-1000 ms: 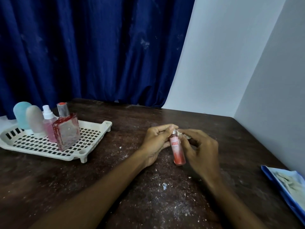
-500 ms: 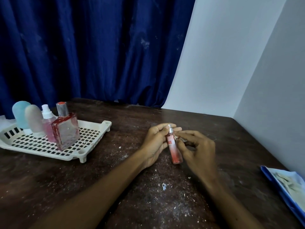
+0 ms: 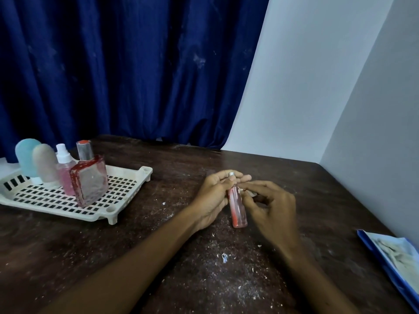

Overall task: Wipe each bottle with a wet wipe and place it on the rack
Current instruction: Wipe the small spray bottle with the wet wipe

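Note:
My left hand (image 3: 212, 196) grips a slim red bottle (image 3: 237, 210) near its silver cap, holding it upright above the table's middle. My right hand (image 3: 271, 206) is closed on a small crumpled wet wipe (image 3: 248, 193), pressed against the bottle's right side; most of the wipe is hidden by my fingers. A white slotted rack (image 3: 118, 200) stands at the left. On it are a square red perfume bottle (image 3: 89, 177), a pink spray bottle (image 3: 64, 173), a beige frosted bottle (image 3: 44, 164) and a pale blue frosted bottle (image 3: 25, 155).
The dark wooden table (image 3: 158, 234) is strewn with white crumbs. A blue packet of wipes (image 3: 394, 257) lies at the right edge. A blue curtain hangs behind the table, and grey walls close the right side.
The red bottle has turned in my left hand, so its white label no longer faces me. My right hand's fingers with the wipe have slid slightly along the bottle's side.

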